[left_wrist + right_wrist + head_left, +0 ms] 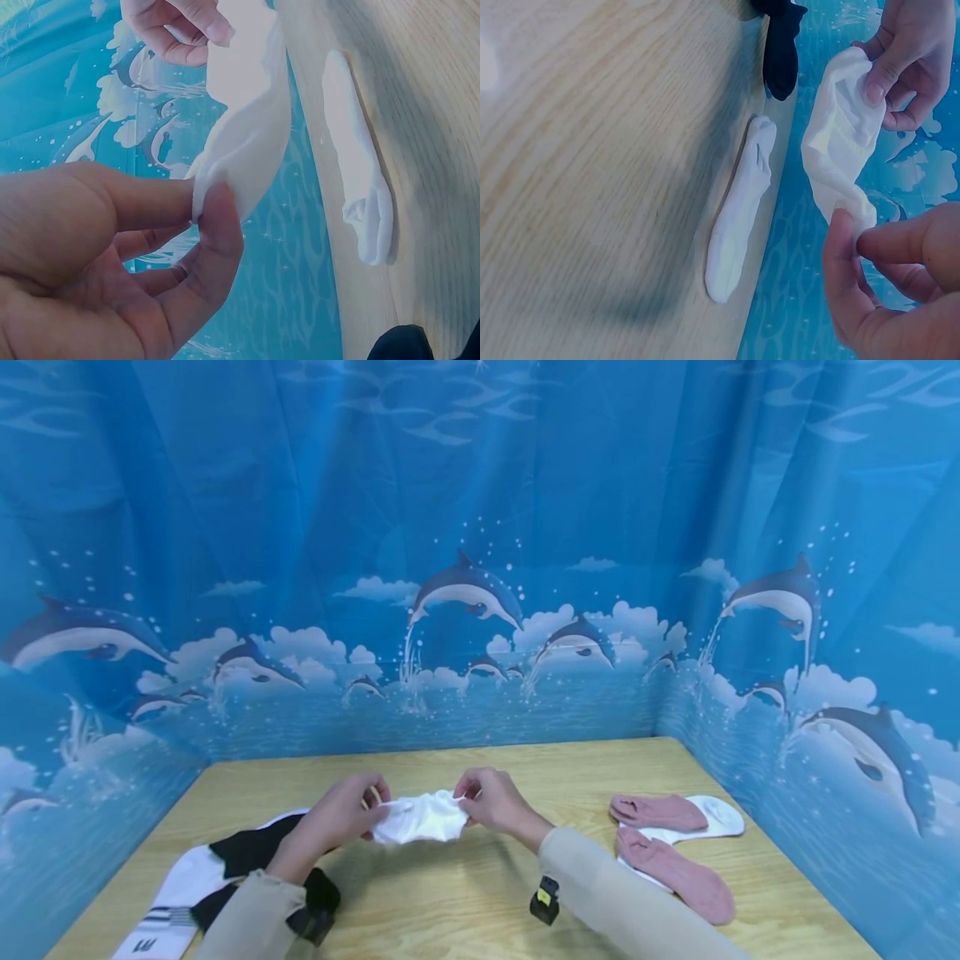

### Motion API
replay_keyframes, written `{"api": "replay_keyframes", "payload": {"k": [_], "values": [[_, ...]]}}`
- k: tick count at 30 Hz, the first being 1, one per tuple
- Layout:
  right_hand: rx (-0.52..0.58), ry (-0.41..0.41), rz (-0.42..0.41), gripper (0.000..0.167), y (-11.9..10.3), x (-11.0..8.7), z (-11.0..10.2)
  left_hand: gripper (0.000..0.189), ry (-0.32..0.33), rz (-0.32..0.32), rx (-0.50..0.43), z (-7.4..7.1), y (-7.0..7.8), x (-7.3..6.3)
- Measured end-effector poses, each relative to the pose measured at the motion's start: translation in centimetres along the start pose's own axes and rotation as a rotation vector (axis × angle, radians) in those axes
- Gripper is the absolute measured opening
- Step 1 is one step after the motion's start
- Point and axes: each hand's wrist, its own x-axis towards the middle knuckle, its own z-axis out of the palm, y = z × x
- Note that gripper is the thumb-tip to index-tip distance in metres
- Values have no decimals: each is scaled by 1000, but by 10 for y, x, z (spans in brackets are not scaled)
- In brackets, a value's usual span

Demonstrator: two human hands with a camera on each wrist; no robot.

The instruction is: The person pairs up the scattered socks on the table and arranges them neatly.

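A small white sock is stretched sideways above the middle of the table. My left hand pinches one end between thumb and fingers. The other end is pinched by my right hand. In the left wrist view the held sock hangs slightly twisted between the two hands. A second white sock lies flat on the table beyond the hands in the right wrist view; the left wrist view shows this sock too. In the head view it is hidden behind the held one.
On the wooden table, black socks lie across white striped socks at the left, partly behind my left arm. Pink socks lie over white socks at the right. A blue dolphin curtain borders the table's back and sides.
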Motion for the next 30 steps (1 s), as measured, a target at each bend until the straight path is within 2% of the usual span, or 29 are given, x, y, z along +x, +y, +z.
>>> {"api": "replay_keyframes", "payload": {"k": [20, 30], "values": [[-2, 27, -19, 10, 2, 8, -2, 4, -5, -20, 6, -2, -3, 11], [-9, 30, -3, 10, 2, 12, -4, 4, -5, 6, 26, -4, -5, 16]]}}
